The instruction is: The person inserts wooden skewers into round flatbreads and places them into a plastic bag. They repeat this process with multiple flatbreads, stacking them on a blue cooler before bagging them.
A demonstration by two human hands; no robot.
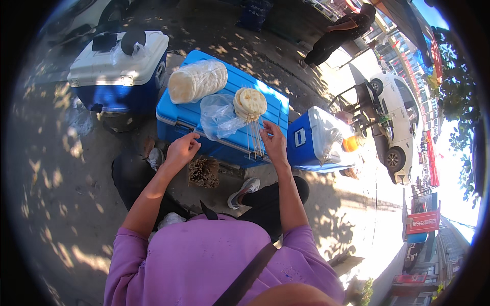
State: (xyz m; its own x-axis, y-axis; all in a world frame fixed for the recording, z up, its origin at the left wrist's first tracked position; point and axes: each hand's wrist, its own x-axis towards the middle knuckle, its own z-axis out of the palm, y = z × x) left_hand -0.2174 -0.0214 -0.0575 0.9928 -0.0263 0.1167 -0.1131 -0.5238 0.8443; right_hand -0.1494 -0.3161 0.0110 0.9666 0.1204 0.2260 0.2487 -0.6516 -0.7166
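Note:
My left hand [183,147] hovers at the near edge of the blue cooler box [183,114], its fingers loosely curled and nothing visible in them. Just to its right lies a crumpled clear plastic bag [217,118]. My right hand [274,141] is beside several thin wooden skewers [253,134]; whether its bent fingers grip one cannot be made out. The skewers run out from a small stack of round flatbreads [250,101] on the lid, their ends pointing towards me. A clear bag packed with flatbreads [199,80] lies farther back on the lid.
A bundle of sticks [203,172] stands on the ground between my feet. White-lidded blue coolers stand left [118,76] and right [306,134]; the right one bears plastic bags and an orange-filled container [351,143]. Beyond are a standing person [340,34] and a white car [398,122].

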